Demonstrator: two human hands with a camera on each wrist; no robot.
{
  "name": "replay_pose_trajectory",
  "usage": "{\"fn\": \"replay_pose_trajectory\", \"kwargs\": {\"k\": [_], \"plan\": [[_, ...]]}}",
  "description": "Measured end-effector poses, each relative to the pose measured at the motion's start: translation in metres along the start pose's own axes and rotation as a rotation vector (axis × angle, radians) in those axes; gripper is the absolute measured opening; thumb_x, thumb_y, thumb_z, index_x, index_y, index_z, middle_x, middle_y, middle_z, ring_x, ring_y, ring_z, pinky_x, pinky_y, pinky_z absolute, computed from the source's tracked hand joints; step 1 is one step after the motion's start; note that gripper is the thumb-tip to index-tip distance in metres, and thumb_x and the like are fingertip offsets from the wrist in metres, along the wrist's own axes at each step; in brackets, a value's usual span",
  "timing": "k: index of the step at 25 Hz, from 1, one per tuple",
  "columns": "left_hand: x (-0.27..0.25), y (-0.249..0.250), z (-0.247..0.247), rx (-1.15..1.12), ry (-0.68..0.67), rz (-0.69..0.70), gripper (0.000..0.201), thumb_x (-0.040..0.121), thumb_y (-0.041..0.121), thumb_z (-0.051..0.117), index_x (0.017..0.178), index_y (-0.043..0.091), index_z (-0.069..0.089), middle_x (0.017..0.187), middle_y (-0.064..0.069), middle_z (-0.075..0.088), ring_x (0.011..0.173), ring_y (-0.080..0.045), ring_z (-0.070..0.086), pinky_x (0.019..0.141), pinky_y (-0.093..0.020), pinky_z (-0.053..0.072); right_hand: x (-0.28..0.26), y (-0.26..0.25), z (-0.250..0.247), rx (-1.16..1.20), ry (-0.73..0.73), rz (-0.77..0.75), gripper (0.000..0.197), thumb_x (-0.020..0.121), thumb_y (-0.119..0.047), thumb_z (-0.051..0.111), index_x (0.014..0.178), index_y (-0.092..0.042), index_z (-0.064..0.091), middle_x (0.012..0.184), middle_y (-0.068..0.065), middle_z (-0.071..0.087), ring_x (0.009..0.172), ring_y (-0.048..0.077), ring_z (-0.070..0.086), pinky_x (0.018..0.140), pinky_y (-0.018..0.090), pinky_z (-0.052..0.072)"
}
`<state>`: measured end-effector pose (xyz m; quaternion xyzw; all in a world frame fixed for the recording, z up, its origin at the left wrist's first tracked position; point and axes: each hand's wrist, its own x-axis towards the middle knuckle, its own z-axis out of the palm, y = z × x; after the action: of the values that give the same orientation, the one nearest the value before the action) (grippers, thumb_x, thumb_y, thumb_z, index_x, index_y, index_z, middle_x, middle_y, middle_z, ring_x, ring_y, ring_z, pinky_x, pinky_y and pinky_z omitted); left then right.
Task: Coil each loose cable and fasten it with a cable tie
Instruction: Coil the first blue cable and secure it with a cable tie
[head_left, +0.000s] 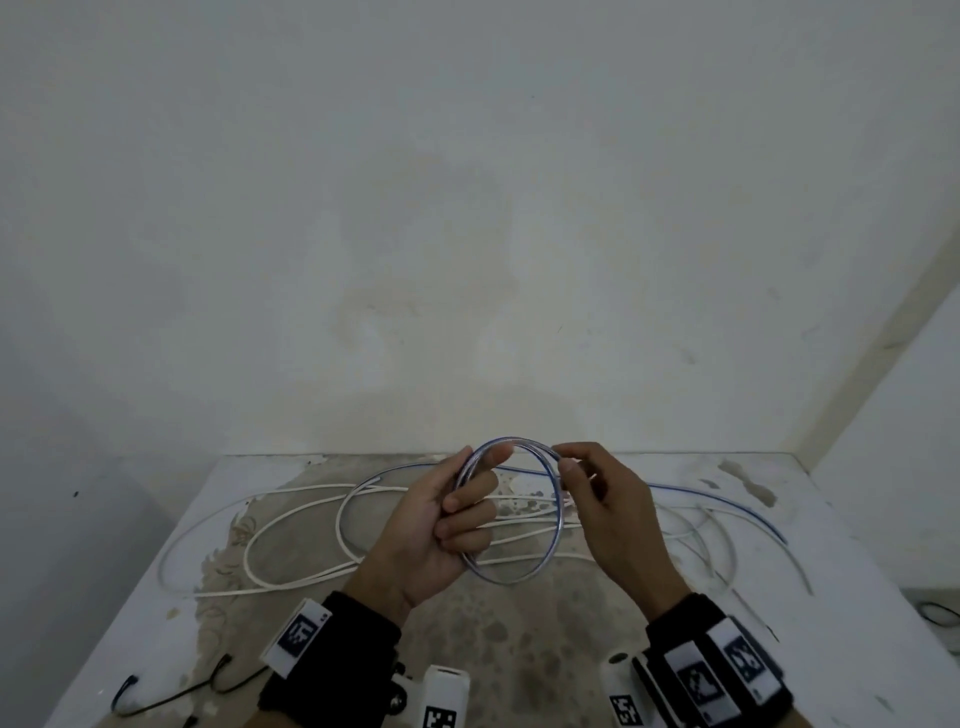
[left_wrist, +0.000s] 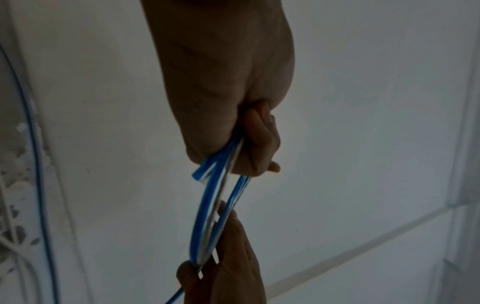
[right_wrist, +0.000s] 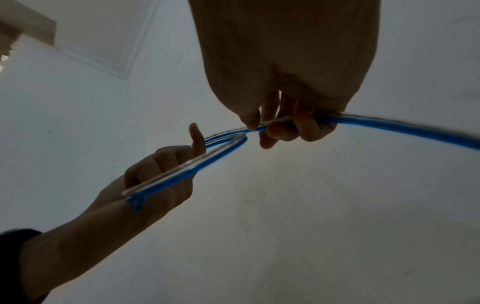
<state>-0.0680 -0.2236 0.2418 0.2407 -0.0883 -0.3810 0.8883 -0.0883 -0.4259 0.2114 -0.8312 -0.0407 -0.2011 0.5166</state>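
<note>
Wrist-worn black bands with printed square markers (head_left: 298, 635) sit closest, and just past them both hands hold the thin blue-and-clear striped cable (head_left: 524, 448) up over the table, wound into a few upright loops. Her or his left hand (head_left: 441, 530) has its fingers curled round the gathered turns at the loop's nine o'clock side, a cut end poking out below the palm in the left wrist view. At two o'clock on the loop the right hand (head_left: 602, 499) pinches the running strand between thumb and fingertips, feeding it in. From there the loose remainder trails off toward three o'clock across the worn white-painted table (head_left: 857, 597). So the coiling looks well under way, not finished. Next, I'd guess, another turn gets laid into the left grip, kept the same size. Long white cables (head_left: 291, 530) lie slack behind, uncoiled. No cable tie shows anywhere I can make out.
</note>
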Motion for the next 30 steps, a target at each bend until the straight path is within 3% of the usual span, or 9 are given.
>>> {"fn": "replay_pose_trajectory", "kwargs": {"k": [4, 8, 11, 14, 19, 23, 25, 28, 30], "plan": [[0.0, 0.0, 0.002, 0.006, -0.028, 0.003, 0.03, 0.104, 0.028, 0.04, 0.102, 0.008, 0.062, 0.057, 0.004, 0.029, 0.04, -0.007, 0.025, 0.038, -0.018, 0.022, 0.002, -0.008, -0.003, 0.183, -0.204, 0.083, 0.029, 0.107, -0.023, 0.042, 0.098, -0.02, 0.069, 0.072, -0.004, 0.065, 0.058, 0.011, 0.049, 0.056, 0.022, 0.042], [0.002, -0.01, 0.003, 0.147, 0.208, 0.044, 0.036, 0.101, 0.033, 0.039, 0.073, 0.015, 0.053, 0.047, 0.007, 0.031, 0.039, -0.006, 0.031, 0.042, -0.02, 0.03, 0.004, -0.014, -0.005, 0.369, -0.107, 0.238, 0.032, 0.107, -0.027, 0.042, 0.092, -0.01, 0.064, 0.059, -0.005, 0.042, 0.052, 0.013, 0.032, 0.048, 0.023, 0.029], [0.003, -0.016, -0.002, 0.037, 0.126, 0.024, 0.028, 0.098, 0.031, 0.053, 0.075, 0.015, 0.052, 0.052, 0.007, 0.027, 0.041, -0.007, 0.028, 0.042, -0.02, 0.029, 0.006, -0.011, -0.003, 0.449, -0.109, 0.296, 0.033, 0.107, -0.028, 0.043, 0.097, -0.004, 0.063, 0.059, -0.004, 0.039, 0.05, 0.013, 0.028, 0.046, 0.025, 0.026], [0.005, -0.007, 0.002, 0.003, 0.081, 0.106, 0.019, 0.089, 0.026, 0.068, 0.081, 0.015, 0.055, 0.057, 0.006, 0.019, 0.042, -0.007, 0.015, 0.039, -0.02, 0.017, 0.0, -0.002, -0.006, 0.419, -0.198, 0.284, 0.027, 0.106, -0.026, 0.046, 0.102, -0.006, 0.063, 0.065, 0.003, 0.052, 0.049, 0.014, 0.034, 0.046, 0.026, 0.03], [0.006, 0.044, 0.001, 0.081, 0.254, 0.383, 0.032, 0.1, 0.03, 0.033, 0.076, 0.018, 0.05, 0.055, 0.006, 0.014, 0.043, -0.007, 0.007, 0.034, -0.017, 0.018, -0.025, 0.032, -0.034, 0.033, -0.354, 0.184, 0.024, 0.105, -0.022, 0.048, 0.1, -0.025, 0.071, 0.071, -0.003, 0.06, 0.049, 0.001, 0.046, 0.052, 0.018, 0.037], [0.015, 0.038, -0.007, 0.162, 0.318, 0.354, 0.033, 0.104, 0.032, 0.028, 0.08, 0.018, 0.047, 0.048, 0.007, 0.027, 0.043, -0.008, 0.008, 0.033, -0.017, 0.021, -0.05, 0.036, -0.026, -0.226, -0.532, 0.156, 0.027, 0.106, -0.029, 0.044, 0.107, -0.024, 0.07, 0.075, -0.008, 0.06, 0.059, -0.002, 0.056, 0.06, 0.018, 0.043], [0.022, 0.026, -0.007, 0.172, 0.32, 0.332, 0.034, 0.105, 0.033, 0.028, 0.081, 0.017, 0.047, 0.048, 0.008, 0.027, 0.039, -0.006, 0.012, 0.033, -0.017, 0.021, -0.061, 0.03, -0.012, -0.048, -0.564, 0.228, 0.024, 0.107, -0.022, 0.042, 0.114, -0.02, 0.065, 0.072, -0.003, 0.064, 0.06, 0.007, 0.064, 0.061, 0.026, 0.049], [0.028, 0.016, -0.007, 0.222, 0.335, 0.305, 0.035, 0.105, 0.033, 0.028, 0.081, 0.017, 0.048, 0.049, 0.009, 0.026, 0.035, -0.003, 0.022, 0.034, -0.017, 0.02, -0.066, 0.019, -0.002, 0.283, -0.427, 0.311, 0.035, 0.106, -0.01, 0.042, 0.128, -0.037, 0.044, 0.084, 0.009, 0.074, 0.065, 0.026, 0.072, 0.06, 0.03, 0.052], [0.029, 0.014, -0.008, 0.245, 0.356, 0.293, 0.035, 0.106, 0.033, 0.028, 0.082, 0.016, 0.048, 0.049, 0.008, 0.025, 0.035, -0.003, 0.022, 0.034, -0.017, 0.021, -0.06, 0.016, -0.002, 0.317, -0.387, 0.293, 0.029, 0.107, -0.011, 0.04, 0.121, -0.034, 0.049, 0.09, 0.011, 0.074, 0.063, 0.031, 0.071, 0.054, 0.034, 0.053]]}}
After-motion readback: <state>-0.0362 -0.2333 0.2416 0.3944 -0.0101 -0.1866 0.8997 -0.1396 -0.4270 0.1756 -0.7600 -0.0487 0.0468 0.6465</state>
